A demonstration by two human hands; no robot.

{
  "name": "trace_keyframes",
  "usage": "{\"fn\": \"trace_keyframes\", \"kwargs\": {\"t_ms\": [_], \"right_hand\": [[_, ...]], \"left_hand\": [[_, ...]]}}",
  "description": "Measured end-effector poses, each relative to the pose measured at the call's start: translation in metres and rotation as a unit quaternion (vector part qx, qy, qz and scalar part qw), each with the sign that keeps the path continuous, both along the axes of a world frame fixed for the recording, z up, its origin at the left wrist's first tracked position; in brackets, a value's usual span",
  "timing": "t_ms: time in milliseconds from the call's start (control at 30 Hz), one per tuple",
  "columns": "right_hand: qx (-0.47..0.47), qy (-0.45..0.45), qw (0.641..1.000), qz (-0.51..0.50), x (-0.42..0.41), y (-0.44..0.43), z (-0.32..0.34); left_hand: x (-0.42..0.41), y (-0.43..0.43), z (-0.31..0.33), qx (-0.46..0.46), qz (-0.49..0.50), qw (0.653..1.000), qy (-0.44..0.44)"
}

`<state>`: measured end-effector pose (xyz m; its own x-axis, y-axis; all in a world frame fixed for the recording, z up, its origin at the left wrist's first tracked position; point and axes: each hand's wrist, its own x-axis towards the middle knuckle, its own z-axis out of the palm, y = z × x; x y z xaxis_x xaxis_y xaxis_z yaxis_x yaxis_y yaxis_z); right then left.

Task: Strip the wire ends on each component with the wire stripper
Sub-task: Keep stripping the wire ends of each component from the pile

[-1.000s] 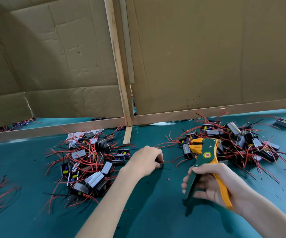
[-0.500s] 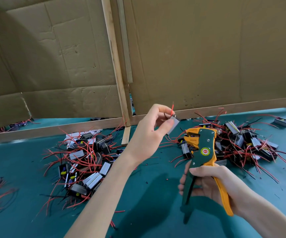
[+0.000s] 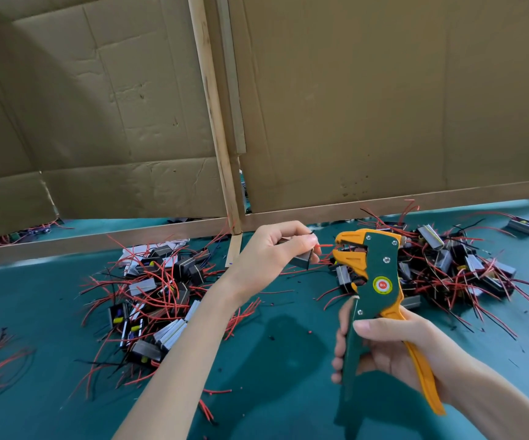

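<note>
A small component [image 3: 302, 260] is pinched between the thumb and fingers of the left hand [image 3: 269, 252] above the table [image 3: 288, 360], and its short red wire [image 3: 325, 246] is pointed at the open mouth of the wire stripper [image 3: 374, 281], whose handles are wrapped by the right hand [image 3: 393, 354] but seemingly not yet squeezed. If the wire is fed in too shallow or at a slant, the insulation could be missed or the strands nicked, and if the component is held too lightly it could be tugged out of the pinch when the handles are closed
</note>
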<state>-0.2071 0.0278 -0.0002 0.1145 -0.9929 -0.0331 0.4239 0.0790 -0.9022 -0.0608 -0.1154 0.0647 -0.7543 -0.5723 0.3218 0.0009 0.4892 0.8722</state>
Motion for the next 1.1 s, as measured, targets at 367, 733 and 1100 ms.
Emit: {"fn": "trace_keyframes", "kwargs": {"t_ms": [367,733,1100], "right_hand": [[0.0,0.029,0.999,0.018,0.002,0.003,0.001],[0.063,0.101,0.989,-0.083,0.01,0.003,-0.008],[-0.016,-0.044,0.997,-0.053,-0.011,-0.005,-0.004]], "left_hand": [[0.005,-0.001,0.001,0.051,-0.049,0.997,-0.028],[0.007,-0.006,0.001,0.057,-0.049,0.995,-0.071],[0.005,-0.01,-0.002,0.008,0.029,0.996,-0.081]]}}
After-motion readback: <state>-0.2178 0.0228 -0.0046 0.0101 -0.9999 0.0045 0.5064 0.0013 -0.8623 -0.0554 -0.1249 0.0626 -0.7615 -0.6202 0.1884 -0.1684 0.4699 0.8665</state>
